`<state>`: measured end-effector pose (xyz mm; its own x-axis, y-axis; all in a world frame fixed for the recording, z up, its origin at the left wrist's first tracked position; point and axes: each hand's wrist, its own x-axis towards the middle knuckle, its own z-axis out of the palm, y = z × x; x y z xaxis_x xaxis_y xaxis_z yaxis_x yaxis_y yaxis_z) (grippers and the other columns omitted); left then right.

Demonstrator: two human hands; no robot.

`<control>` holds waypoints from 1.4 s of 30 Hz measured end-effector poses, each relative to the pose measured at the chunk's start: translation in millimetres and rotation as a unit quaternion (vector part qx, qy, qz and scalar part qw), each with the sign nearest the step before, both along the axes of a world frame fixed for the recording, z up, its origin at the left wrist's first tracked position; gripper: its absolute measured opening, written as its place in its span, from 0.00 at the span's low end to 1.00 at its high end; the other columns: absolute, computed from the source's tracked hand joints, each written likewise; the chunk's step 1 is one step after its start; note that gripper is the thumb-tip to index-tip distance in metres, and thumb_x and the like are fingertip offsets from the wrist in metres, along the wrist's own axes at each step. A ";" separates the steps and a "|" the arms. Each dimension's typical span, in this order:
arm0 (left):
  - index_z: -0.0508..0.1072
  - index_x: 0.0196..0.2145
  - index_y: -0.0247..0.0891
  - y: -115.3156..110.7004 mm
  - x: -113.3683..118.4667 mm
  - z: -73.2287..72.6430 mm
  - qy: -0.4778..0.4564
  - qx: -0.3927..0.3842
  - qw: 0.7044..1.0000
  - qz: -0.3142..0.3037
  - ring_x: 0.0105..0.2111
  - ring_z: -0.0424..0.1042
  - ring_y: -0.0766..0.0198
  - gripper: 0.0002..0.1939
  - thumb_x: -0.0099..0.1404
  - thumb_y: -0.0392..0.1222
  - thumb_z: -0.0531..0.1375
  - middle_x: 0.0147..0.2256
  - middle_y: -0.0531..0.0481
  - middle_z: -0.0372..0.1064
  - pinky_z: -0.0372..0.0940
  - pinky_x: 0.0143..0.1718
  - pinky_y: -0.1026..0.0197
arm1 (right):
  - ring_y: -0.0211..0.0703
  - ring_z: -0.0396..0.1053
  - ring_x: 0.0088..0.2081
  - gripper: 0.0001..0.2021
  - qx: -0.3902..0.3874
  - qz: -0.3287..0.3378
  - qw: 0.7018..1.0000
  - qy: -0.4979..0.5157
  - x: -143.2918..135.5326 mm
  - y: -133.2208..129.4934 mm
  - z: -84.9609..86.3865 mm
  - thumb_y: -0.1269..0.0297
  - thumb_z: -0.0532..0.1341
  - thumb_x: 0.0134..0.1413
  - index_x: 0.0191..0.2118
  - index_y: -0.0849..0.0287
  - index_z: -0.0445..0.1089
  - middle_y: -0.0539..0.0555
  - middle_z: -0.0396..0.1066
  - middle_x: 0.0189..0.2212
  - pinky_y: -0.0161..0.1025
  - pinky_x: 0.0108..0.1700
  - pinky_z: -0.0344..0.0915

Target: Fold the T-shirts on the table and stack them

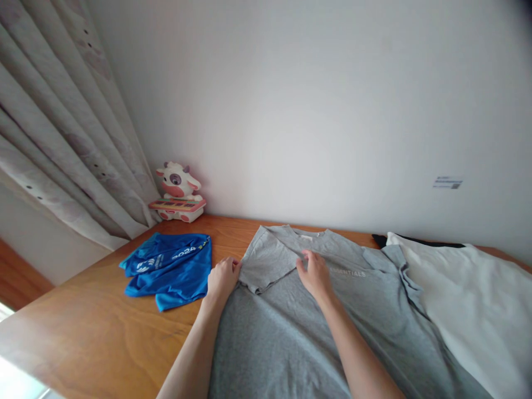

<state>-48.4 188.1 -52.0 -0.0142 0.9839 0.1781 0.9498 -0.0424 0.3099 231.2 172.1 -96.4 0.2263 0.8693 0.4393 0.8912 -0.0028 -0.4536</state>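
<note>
A grey T-shirt (274, 338) lies spread out in front of me, its collar toward the wall and "ESSENTIALS" printed across the chest. Its left sleeve is folded inward over the front of the shirt. At that folded left edge, my left hand (223, 277) is closed on the fabric, with its fingertips partly hidden. My right hand (315, 272) rests over the chest near the end of the folded sleeve, thumb and fingers apart. The shirt's right sleeve is crumpled beside a white garment.
A blue folded garment (183, 277) with "2024" on it lies left on the wooden tabletop (103, 327). Behind it stands a cow-shaped toy keyboard (178, 194). The white garment (469, 299) lies at right, with black cloth (432, 242) behind it. A curtain (70, 127) hangs at left.
</note>
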 end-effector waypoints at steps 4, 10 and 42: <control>0.74 0.41 0.40 -5.9 2.8 -0.2 -0.008 0.019 1.000 -0.013 0.38 0.77 0.55 0.14 0.74 0.48 0.51 0.41 0.44 0.77 0.66 0.36 0.59 | 0.51 0.71 0.51 0.15 -0.009 0.000 1.000 -0.021 -3.3 -9.4 1.2 0.60 0.56 0.65 0.52 0.60 0.70 0.61 0.74 0.49 0.42 0.51 0.61; 0.73 0.44 0.40 -15.2 3.6 -0.9 -0.010 0.115 0.980 -0.159 0.49 0.72 0.53 0.09 0.69 0.41 0.56 0.46 0.43 0.73 0.64 0.54 0.52 | 0.52 0.69 0.55 0.18 -0.026 0.023 0.998 -0.051 -7.4 -15.7 6.0 0.57 0.55 0.68 0.58 0.58 0.68 0.60 0.74 0.54 0.45 0.54 0.59; 0.69 0.59 0.35 117.7 96.2 -26.2 0.078 0.056 0.978 -0.186 0.65 0.60 0.48 0.22 0.72 0.46 0.51 0.63 0.36 0.63 0.53 0.67 0.48 | 0.52 0.64 0.61 0.19 -0.056 0.082 0.995 -0.021 -15.3 -16.7 11.7 0.60 0.55 0.65 0.59 0.54 0.67 0.60 0.69 0.60 0.50 0.61 0.55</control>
